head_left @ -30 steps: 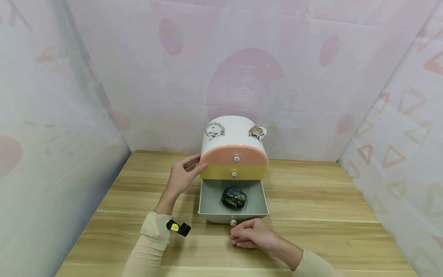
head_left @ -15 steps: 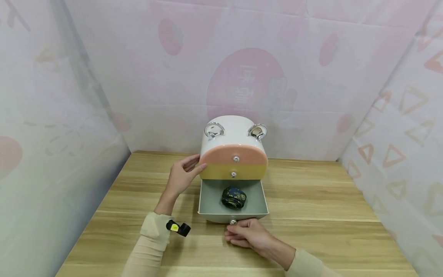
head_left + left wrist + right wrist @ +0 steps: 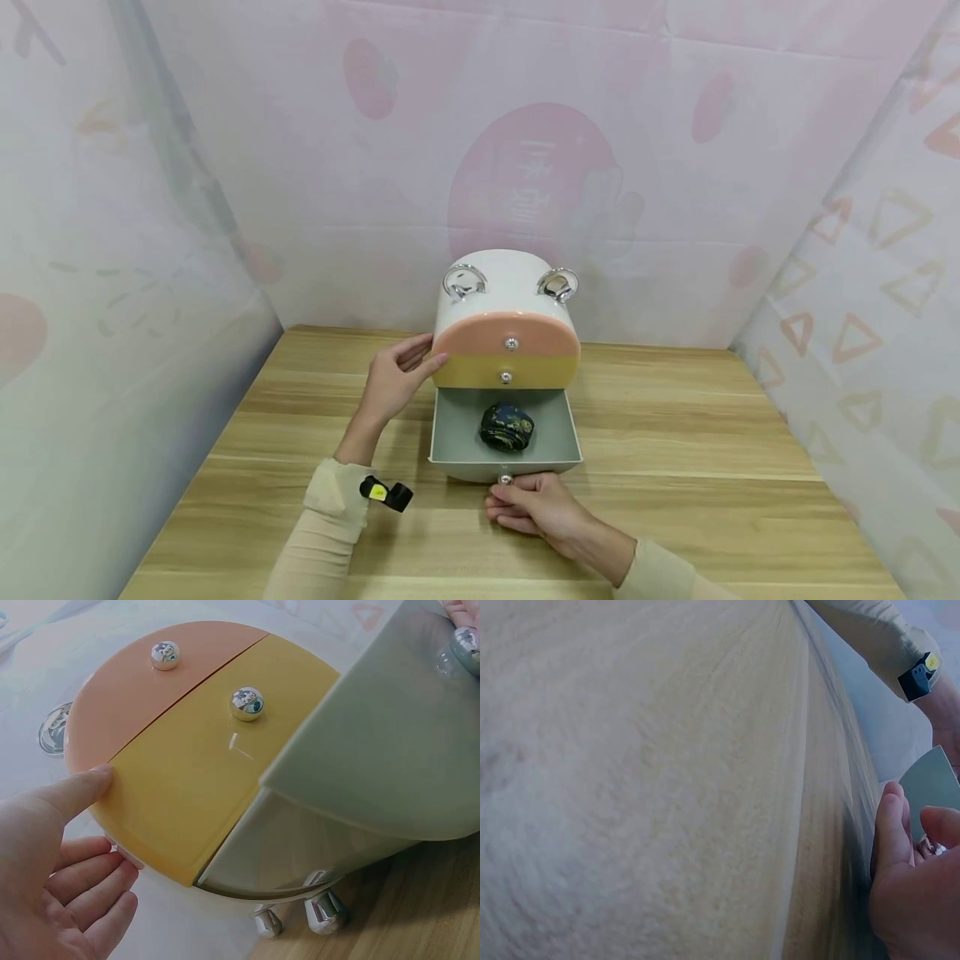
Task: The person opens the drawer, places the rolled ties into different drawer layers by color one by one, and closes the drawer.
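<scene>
A small white drawer chest stands on the wooden table. Its pink top drawer and yellow middle drawer are closed. The grey bottom drawer is pulled out, and a dark patterned roll lies in it. My left hand rests against the chest's left side, thumb on the yellow drawer's edge, fingers nearly straight. My right hand pinches the silver knob on the grey drawer's front; the right wrist view shows its fingertips around the knob.
Pink and white patterned sheets wall in the table at the back and both sides. Two silver ring handles sit on the chest's top, and it stands on silver feet. A black clip with a yellow sticker is on my left wrist.
My right hand has shifted left and up from the table to the grey drawer's knob and closed its fingers on it. The left hand and chest have not moved.
</scene>
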Demonstrator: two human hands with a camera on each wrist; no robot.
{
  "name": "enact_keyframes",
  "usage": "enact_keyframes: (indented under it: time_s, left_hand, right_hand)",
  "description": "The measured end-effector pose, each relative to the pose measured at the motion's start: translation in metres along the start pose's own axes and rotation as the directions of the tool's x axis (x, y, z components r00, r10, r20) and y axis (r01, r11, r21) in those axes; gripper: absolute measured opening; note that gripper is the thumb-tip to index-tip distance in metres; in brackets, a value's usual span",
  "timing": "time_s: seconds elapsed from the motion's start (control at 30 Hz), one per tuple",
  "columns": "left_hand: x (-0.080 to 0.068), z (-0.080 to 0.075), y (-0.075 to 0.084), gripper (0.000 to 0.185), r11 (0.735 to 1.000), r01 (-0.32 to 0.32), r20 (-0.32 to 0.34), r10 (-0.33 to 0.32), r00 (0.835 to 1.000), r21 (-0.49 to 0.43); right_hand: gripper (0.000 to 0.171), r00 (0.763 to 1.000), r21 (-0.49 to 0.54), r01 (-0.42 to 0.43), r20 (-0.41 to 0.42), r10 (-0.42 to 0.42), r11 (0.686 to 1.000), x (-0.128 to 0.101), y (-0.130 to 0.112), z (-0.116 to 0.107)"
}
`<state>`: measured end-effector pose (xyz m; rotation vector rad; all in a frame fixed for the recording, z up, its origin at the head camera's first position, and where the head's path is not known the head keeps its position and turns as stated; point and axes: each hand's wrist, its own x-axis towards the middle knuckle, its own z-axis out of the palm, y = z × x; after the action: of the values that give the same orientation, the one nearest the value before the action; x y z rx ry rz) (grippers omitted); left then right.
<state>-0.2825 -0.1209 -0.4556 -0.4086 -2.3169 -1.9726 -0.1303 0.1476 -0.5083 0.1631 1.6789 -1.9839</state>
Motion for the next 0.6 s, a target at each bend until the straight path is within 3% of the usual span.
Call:
enact_keyframes:
  time_s: [0.6]
  left_hand:
    - [-0.0002,-0.0008,-0.0007,0.065,1.0,0.002,-0.009,-0.002,1.0,-0.004]
  right_hand:
    - [0.04,1.0,0.023,0.014,0.003,-0.014,1.0,0.0074,-0.0056,-0.0025]
